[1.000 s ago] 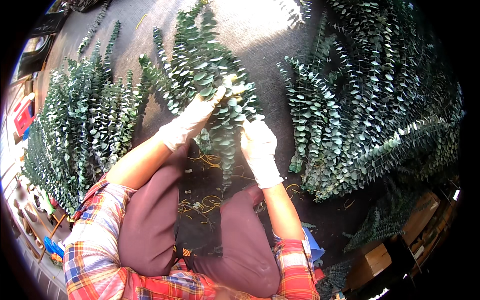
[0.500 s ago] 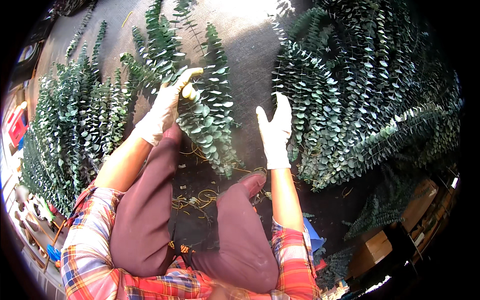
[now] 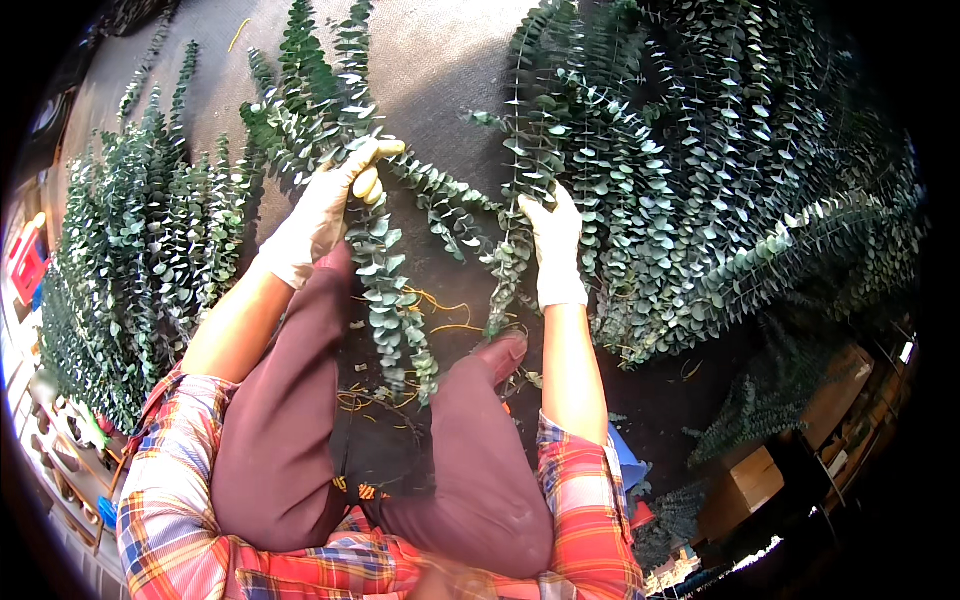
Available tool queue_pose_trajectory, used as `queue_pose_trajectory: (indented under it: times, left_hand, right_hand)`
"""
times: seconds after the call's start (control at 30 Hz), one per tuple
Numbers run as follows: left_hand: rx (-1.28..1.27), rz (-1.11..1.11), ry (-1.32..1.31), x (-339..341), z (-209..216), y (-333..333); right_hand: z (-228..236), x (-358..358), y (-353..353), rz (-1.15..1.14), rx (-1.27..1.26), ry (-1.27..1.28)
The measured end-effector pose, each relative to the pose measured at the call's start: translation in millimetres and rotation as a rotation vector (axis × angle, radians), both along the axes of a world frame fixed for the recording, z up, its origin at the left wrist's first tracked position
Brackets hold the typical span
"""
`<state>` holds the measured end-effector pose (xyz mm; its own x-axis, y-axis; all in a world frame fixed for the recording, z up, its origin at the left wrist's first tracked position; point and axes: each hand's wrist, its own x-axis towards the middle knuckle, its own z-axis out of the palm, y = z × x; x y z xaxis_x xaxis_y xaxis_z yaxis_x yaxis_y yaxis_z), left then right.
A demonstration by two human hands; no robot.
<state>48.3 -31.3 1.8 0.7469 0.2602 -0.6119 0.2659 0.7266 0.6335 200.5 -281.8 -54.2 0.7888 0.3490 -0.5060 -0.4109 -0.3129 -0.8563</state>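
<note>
My left hand (image 3: 328,205), in a pale glove, is closed around a few leafy eucalyptus stems (image 3: 382,280). Their tops fan out beyond the hand and their lower ends hang toward my legs. On the right, my gloved right hand (image 3: 556,240) has its thumb and fingers closed on a eucalyptus branch (image 3: 512,250) whose top reaches away from me. A side stem (image 3: 438,190) stretches between the two hands; which hand holds it I cannot tell.
A large eucalyptus heap (image 3: 690,190) covers the right side, and a smaller pile (image 3: 150,250) lies on the left. Yellow bands (image 3: 440,310) and loose bits litter the dark ground by my shoe (image 3: 500,355). A cardboard box (image 3: 745,490) stands at lower right.
My right hand, spread and without a stem before, now grips a eucalyptus branch at the edge of the right heap. In my left hand the stems have shifted and hang further apart.
</note>
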Motion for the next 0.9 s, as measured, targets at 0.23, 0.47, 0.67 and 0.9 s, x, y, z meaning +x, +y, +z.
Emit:
queue_pose_trajectory:
  times: [0.23,0.47,0.67,0.9]
  left_hand:
    - [0.227,-0.141,0.033,7.4,-1.6,-5.8]
    - [-0.108,-0.104,-0.187,12.8,6.3,-5.2]
    - [-0.144,-0.083,-0.201,10.0,20.9,0.4]
    - [-0.054,0.016,-0.038,-1.7,9.0,4.1]
  right_hand:
    - [36.8,-21.9,1.4,0.071,0.242,0.423]
    - [52.7,-63.8,7.5,0.161,0.276,0.354]
    - [52.2,-79.8,4.7,0.198,0.208,0.382]
    - [38.3,-93.9,-1.9,0.274,0.093,0.239]
